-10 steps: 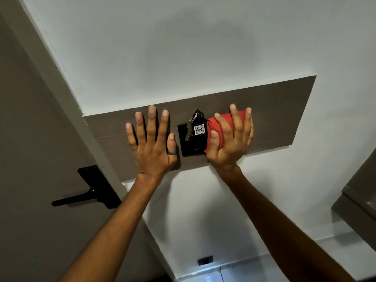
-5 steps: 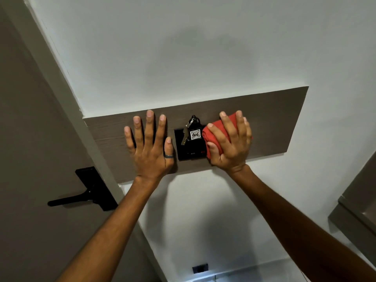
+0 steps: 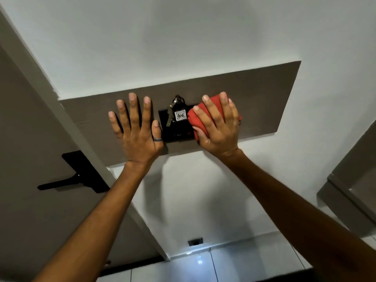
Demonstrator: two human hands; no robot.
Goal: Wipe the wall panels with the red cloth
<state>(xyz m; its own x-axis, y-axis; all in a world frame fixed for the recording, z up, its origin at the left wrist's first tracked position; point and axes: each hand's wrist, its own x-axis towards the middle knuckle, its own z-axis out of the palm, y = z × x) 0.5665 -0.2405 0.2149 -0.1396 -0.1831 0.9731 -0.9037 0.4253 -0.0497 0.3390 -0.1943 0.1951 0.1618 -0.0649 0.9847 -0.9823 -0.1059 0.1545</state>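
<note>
Shifted since earlier frame: right hand [image 3: 218, 123], clamped on bunched red cloth [image 3: 196, 124], now lower on wall panel [image 3: 262, 102], touching key holder [image 3: 176, 127]; left hand [image 3: 136, 130] unchanged, fingers spread flat; right stretch likely unwiped

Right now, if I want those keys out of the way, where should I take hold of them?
Probably by the white tag, pinched from the left with the free left hand. The keys hang over the black switch plate, and the red cloth under the right hand crowds their right side.
</note>
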